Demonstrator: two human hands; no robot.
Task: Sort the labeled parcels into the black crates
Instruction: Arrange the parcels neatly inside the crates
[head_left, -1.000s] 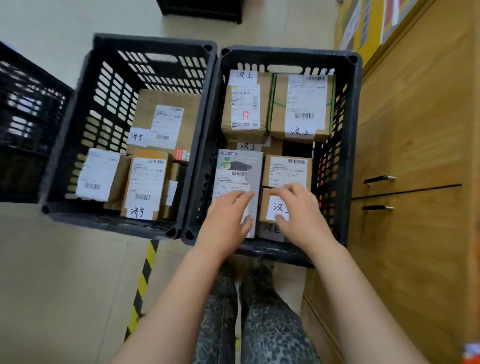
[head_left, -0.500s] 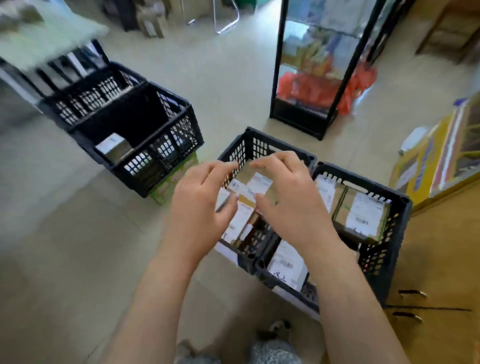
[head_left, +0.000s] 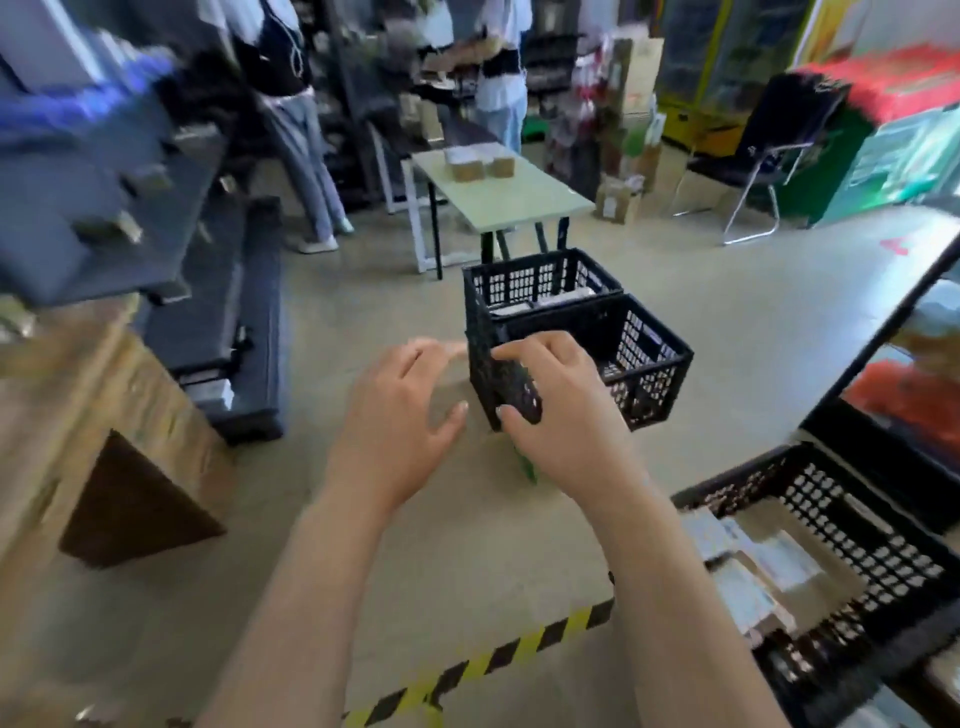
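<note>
We face the pale table across the floor, where a few small parcels sit near its far end, well apart from us, straight ahead and slightly right. Two black crates stand between us and it; another crate with labeled boxes lies at our lower right. Our left hand and right hand hover empty, fingers spread and loosely curled. The right hand seems nearer the parcels' line, so we judge it leads the reach. Their long axis is too blurred to tell.

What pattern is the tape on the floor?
Yellow and black diagonal stripes on the floor tape, in the head view.
</note>
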